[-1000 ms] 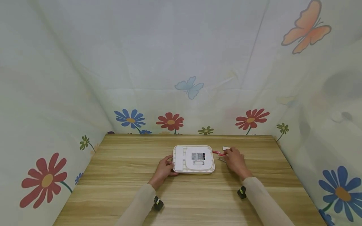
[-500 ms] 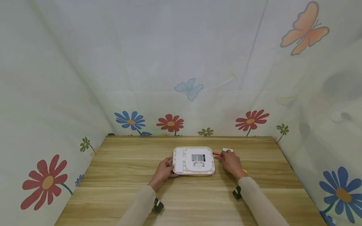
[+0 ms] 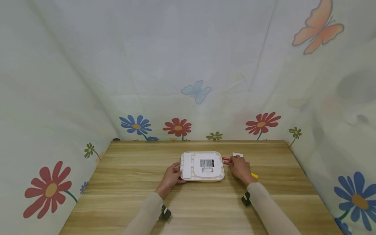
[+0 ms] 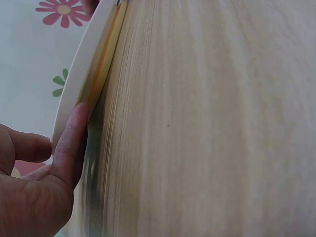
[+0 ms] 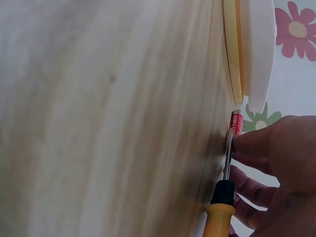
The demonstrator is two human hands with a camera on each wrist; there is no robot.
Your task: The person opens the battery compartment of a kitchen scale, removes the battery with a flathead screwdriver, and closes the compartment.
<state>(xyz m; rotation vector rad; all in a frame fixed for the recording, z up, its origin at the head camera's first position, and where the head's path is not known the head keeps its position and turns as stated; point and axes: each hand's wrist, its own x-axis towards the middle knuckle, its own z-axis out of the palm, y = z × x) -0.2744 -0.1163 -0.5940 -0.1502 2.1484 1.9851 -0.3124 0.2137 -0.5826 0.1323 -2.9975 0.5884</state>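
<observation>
On my feed, the right hand point(image 5: 281, 168), lower right, pinches 1 red cylinder point(image 5: 237, 122) beside a yellow-handled screwdriver point(image 5: 223, 193); a white casing point(image 5: 261, 44) stands upper right.

Cannot read the label point(image 3: 207, 163) on the white device point(image 3: 188, 164): too small. Cannot see the lower end of the red cylinder point(image 5: 237, 122) behind the right hand point(image 5: 291, 168), nor the butt of the yellow-handled tool point(image 5: 223, 192), cut off below in the right wrist view.

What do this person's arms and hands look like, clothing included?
The left sleeve and right sleeve are long, plain and beige. The left hand and right hand are ungloved. Each wrist carries a small black camera; the right one shows a yellow-green mark.
</observation>
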